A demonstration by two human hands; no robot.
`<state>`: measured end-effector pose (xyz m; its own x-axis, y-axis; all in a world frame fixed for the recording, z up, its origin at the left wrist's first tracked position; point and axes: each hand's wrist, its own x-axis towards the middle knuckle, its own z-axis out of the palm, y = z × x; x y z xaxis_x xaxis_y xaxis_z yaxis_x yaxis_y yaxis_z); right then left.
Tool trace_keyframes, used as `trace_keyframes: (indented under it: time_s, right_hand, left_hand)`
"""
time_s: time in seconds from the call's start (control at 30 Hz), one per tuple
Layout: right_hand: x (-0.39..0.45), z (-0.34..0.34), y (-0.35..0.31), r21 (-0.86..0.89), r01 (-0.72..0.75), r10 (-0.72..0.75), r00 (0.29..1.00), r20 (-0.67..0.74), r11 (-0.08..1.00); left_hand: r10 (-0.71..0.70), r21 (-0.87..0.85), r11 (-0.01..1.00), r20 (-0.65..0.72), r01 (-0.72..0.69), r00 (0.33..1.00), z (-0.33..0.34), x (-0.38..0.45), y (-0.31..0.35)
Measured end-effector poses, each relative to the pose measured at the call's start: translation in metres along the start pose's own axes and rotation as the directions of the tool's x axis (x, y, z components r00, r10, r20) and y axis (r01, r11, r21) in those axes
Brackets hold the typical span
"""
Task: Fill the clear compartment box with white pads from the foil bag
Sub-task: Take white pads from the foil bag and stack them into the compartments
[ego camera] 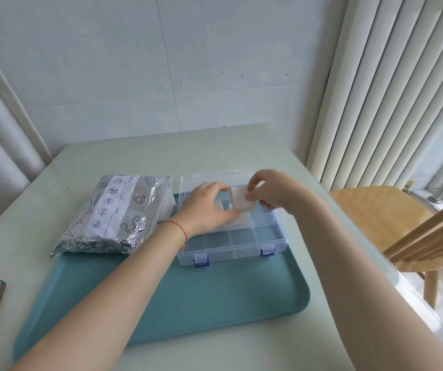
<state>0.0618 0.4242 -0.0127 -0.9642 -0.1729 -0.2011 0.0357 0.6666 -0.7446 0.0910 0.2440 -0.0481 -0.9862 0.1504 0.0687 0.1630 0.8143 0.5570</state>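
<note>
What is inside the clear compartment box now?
In the compartment box, the front compartments look empty. White pads lie mid-box; the left hand covers part of them.
</note>
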Motion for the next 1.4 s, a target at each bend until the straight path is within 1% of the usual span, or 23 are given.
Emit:
trace_keyframes:
  time_s: [0.07,0.2,0.33,0.43,0.57,0.73,0.9,0.97,1.03,1.07,1.1,1.17,1.23,1.4]
  right_hand:
    - [-0.001,0.000,-0.005,-0.048,-0.039,0.042,0.997,0.062,0.998]
    - [0.003,0.001,-0.007,-0.035,-0.114,0.118,0.982,0.145,0.993]
    - [0.005,0.004,-0.009,-0.040,-0.140,0.143,0.984,0.109,0.989]
    - [0.005,0.010,-0.009,-0.104,-0.142,0.149,0.987,0.060,0.984]
    - [0.010,0.018,-0.010,-0.257,-0.110,0.111,0.994,-0.013,0.960]
    - [0.010,0.028,-0.008,-0.376,-0.035,0.021,0.999,-0.043,0.926]
    - [0.011,0.031,-0.007,-0.490,0.013,-0.046,0.997,-0.055,0.871]
    - [0.009,0.026,-0.009,-0.496,0.082,-0.118,0.992,-0.042,0.864]
    - [0.006,0.022,-0.012,-0.507,0.182,-0.191,0.981,0.035,0.842]
    - [0.005,0.021,-0.013,-0.516,0.215,-0.201,0.976,0.084,0.829]
    - [0.004,0.021,-0.014,-0.528,0.228,-0.190,0.974,0.126,0.818]
    - [0.005,0.021,-0.016,-0.563,0.220,-0.153,0.974,0.165,0.796]
    - [0.007,0.019,-0.017,-0.595,0.209,-0.130,0.976,0.173,0.776]
    - [0.009,0.018,-0.019,-0.613,0.187,-0.106,0.980,0.166,0.768]
  left_hand:
    - [0.034,0.060,0.998,0.035,-0.036,0.999,0.002,-0.002,-0.002]
    - [0.054,0.030,0.998,0.051,-0.055,0.997,0.001,-0.003,-0.005]
    - [0.045,0.004,0.999,0.061,-0.045,0.997,0.000,-0.004,-0.006]
    - [0.053,0.009,0.999,0.049,-0.053,0.997,0.000,-0.005,-0.007]
    - [0.072,0.030,0.997,0.044,-0.073,0.996,0.000,-0.004,-0.008]
    - [0.099,0.060,0.993,0.060,-0.103,0.993,-0.001,-0.005,-0.006]
    - [0.152,0.084,0.983,0.107,-0.162,0.983,-0.003,-0.007,-0.003]
    - [0.138,0.098,0.984,0.109,-0.149,0.984,-0.004,-0.008,-0.001]
    - [0.129,0.156,0.977,0.099,-0.143,0.987,-0.005,-0.008,0.000]
    - [0.134,0.186,0.971,0.094,-0.150,0.987,-0.004,-0.008,0.001]
    - [0.146,0.210,0.964,0.088,-0.161,0.985,-0.004,-0.009,0.002]
    - [0.174,0.224,0.956,0.081,-0.188,0.981,-0.003,-0.010,0.004]
    - [0.182,0.213,0.957,0.084,-0.196,0.980,-0.003,-0.011,0.005]
    - [0.167,0.192,0.964,0.096,-0.183,0.981,-0.003,-0.012,0.005]
